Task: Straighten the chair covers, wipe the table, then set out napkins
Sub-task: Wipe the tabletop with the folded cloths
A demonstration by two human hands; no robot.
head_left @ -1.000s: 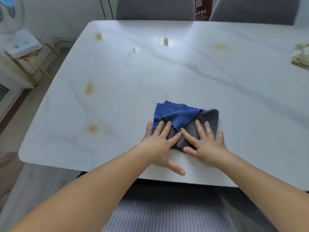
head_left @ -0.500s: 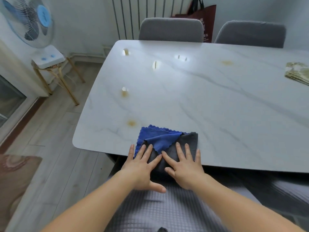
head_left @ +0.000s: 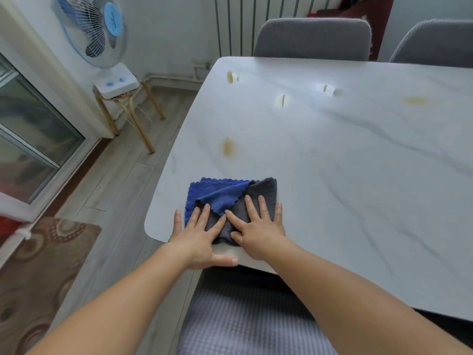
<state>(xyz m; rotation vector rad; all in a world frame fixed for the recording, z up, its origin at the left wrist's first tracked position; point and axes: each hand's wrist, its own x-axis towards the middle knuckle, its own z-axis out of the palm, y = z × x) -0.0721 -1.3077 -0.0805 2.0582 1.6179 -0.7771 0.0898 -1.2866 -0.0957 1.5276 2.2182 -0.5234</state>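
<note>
Both hands lie flat on the cloth (head_left: 231,201) at the near left corner of the table (head_left: 358,175). The left hand (head_left: 198,233) presses its left half, fingers spread apart, the little finger on bare tabletop and the thumb stretched along the table edge. The right hand (head_left: 258,226) presses the grey right half, fingers also spread and flat. Neither hand clamps anything; the palms simply bear down.

The cloth is a folded blue and grey rag with scalloped edges, soft and limp, surely light. It will likely bunch or unfold if pushed from one edge, so flat pressure across the middle, as here, suits it best. On the glossy marble-look top it should slide easily.

A yellowish stain (head_left: 227,147) sits just beyond the cloth, another stain (head_left: 414,99) lies far to the right, and three pale marks (head_left: 281,101) sit near the far edge, partly washed out by glare. Nothing stands between the cloth and the near stain.

Two grey chairs (head_left: 312,39) are tucked in at the far side. A fan (head_left: 102,29) rests on a stool (head_left: 122,98) left of the table, well apart. No napkins are in view.
</note>
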